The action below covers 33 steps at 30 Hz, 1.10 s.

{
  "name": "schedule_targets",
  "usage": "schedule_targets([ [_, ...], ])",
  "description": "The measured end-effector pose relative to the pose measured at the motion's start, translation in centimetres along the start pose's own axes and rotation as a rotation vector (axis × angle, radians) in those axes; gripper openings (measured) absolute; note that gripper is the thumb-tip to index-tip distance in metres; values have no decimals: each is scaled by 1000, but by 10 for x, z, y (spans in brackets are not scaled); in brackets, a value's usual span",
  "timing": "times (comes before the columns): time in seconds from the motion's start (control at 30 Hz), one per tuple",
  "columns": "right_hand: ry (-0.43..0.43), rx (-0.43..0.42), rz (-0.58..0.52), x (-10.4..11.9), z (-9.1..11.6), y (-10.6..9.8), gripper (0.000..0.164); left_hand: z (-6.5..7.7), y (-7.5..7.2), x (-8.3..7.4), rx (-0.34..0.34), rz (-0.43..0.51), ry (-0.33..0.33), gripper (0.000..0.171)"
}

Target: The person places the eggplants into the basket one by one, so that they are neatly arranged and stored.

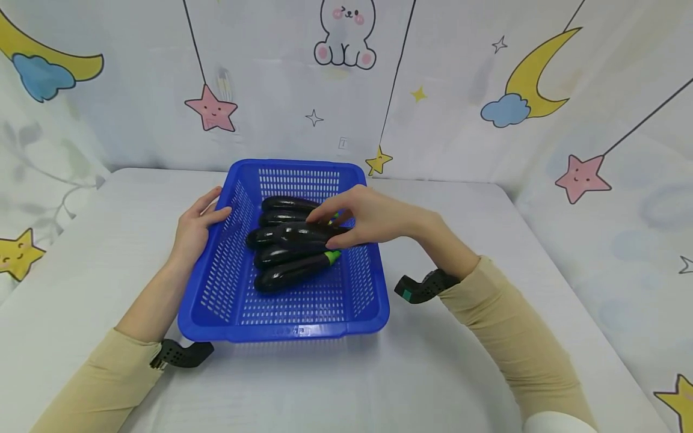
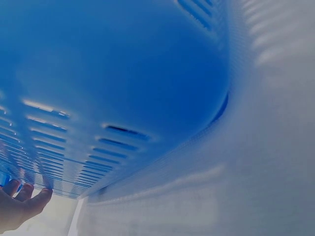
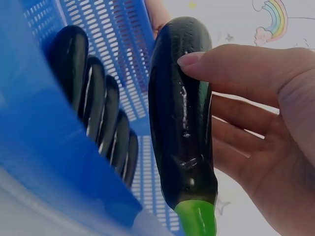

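Note:
A blue perforated plastic basket [image 1: 319, 331] holds several dark, glossy eggplants [image 1: 292, 273], lying side by side. My left hand [image 1: 193, 231] grips the basket's left rim, thumb over the edge and fingers on the outer wall. In the left wrist view its fingertips [image 2: 37, 199] touch the slotted side. Over the row, my right hand [image 1: 373, 213] pinches one eggplant [image 3: 182, 123] between thumb and fingers. In the right wrist view that eggplant is apart from the others [image 3: 69, 64], its green stem end pointing down the picture.
The basket stands on a white-covered table [image 1: 444, 373]. Behind it hangs a pale cloth [image 1: 271, 72] printed with stars, moons and a small animal. Each wrist wears a black band-like device [image 1: 186, 353].

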State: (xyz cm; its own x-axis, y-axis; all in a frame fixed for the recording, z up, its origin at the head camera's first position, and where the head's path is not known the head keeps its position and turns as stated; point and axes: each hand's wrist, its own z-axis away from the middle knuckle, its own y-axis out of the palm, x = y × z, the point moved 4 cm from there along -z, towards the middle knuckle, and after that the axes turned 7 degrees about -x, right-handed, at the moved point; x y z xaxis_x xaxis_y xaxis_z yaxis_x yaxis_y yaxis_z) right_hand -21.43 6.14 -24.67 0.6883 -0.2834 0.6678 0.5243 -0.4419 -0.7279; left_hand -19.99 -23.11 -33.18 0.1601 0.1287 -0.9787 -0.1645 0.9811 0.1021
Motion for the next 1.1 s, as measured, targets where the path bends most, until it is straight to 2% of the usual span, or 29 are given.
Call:
schedule_targets([
  [0.27,-5,12,-7,6,-13,6,43,0,0,0,-6,-1,2,67],
  [0.6,-13,32,39,11,-27,14,43,0,-1,0,-4,-14,3,68],
  [1.1,25,75,7,4,-42,33,41,1,0,-1,-13,-16,0,68],
])
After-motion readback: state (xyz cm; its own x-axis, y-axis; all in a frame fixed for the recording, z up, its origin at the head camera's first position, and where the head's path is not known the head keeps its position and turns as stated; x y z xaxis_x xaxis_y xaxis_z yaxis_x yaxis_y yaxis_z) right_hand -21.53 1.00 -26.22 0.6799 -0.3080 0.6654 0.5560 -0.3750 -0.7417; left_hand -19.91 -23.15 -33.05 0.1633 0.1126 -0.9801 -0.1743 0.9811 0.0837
